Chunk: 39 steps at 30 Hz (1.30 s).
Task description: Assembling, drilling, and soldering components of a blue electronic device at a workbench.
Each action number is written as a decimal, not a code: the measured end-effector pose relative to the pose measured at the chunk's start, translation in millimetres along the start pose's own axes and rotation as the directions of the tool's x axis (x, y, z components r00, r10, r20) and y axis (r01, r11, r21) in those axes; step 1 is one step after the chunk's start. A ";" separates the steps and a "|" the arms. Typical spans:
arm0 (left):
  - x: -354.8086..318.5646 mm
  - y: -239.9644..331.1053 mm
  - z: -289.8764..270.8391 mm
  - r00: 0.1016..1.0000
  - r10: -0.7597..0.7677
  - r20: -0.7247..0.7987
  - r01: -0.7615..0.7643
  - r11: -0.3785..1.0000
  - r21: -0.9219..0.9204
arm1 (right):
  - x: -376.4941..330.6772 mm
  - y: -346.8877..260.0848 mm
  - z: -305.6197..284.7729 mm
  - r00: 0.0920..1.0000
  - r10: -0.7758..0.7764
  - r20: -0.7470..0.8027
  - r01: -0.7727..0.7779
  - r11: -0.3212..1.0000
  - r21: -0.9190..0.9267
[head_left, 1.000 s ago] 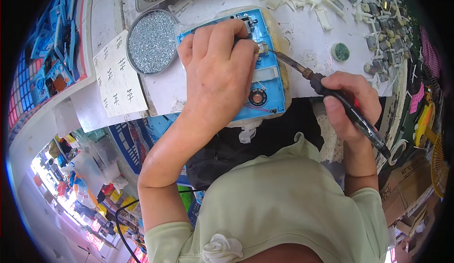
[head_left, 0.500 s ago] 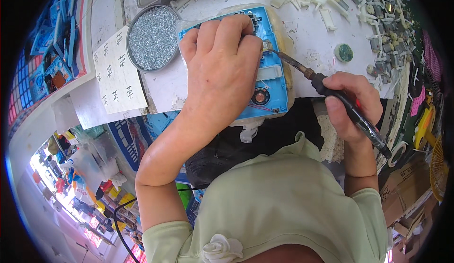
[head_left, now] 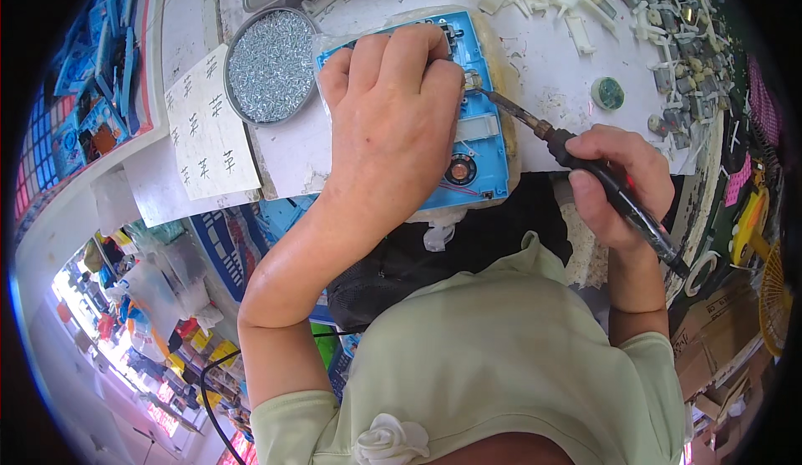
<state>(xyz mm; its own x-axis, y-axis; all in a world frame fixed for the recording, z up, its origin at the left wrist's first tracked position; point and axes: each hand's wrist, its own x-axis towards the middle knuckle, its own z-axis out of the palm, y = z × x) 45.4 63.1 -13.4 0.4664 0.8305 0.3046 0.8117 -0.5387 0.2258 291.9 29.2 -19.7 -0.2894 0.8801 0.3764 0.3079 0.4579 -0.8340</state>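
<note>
A blue plastic housing (head_left: 491,154) lies on a padded block (head_left: 510,72) at the table's front edge. Inside it sit a small round speaker (head_left: 460,169), thin wires and a metal part (head_left: 473,81). My left hand (head_left: 388,122) is closed over the housing's left and middle, its fingertips curled down. Whatever those fingers pinch is hidden beneath the hand. A black soldering iron (head_left: 561,146) is gripped by its handle in my right hand (head_left: 622,177). Its tip meets or nearly meets the metal part beside my left fingers; I cannot tell which.
A round dish of small screws (head_left: 271,66) stands left of the housing, beside a handwritten paper (head_left: 213,135). White plastic pieces (head_left: 576,35) and small motors (head_left: 681,89) lie at the far right. A round green tin (head_left: 607,93) is nearer. Blue housings (head_left: 92,131) fill the far left.
My right hand and the soldering iron's handle have shifted very slightly to the left. My left hand stays over the housing in nearly the same place.
</note>
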 end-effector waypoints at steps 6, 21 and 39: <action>-0.1 0.2 0.1 1.000 -0.001 -0.001 0.001 1.000 0.006 | 3.1 2.4 -4.6 0.996 -0.061 0.058 0.063 0.998 -0.024; 1.6 0.6 -0.8 1.000 0.000 -0.004 0.000 1.000 0.002 | 1.6 4.2 -8.3 0.998 -0.067 0.012 0.067 0.997 -0.023; 5.1 4.0 -5.8 1.000 -0.010 0.010 0.011 0.999 -0.041 | -0.7 2.0 -12.0 0.999 -0.036 -0.005 0.036 0.999 0.006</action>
<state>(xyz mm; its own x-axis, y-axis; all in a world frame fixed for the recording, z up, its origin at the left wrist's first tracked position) 49.0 64.4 -5.6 0.4617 0.8373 0.2930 0.8016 -0.5352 0.2663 303.6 31.0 -16.8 -0.2960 0.8637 0.4080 0.2920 0.4885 -0.8223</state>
